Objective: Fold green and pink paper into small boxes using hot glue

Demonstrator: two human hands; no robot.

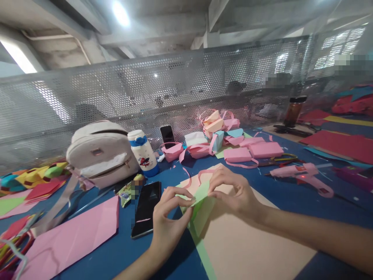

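A folded piece of light green paper [201,217] is held up between my two hands. My left hand [175,212] pinches its left upper corner between thumb and fingers. On the other side, my right hand [233,190] pinches the right upper edge in the same way. Beneath it lie large peach paper sheets [253,241] with a green sheet's edge [204,258] showing along the left. Thin pink paper strips [188,178] rest just behind the green piece.
Left of my hands are a black phone [147,206], a pink sheet [78,233], a bottle [142,151] and a white backpack [99,151]. Pink paper bags [237,154] stand behind. A pink glue gun [300,173] lies at right. A perforated metal screen [175,85] closes the table's back.
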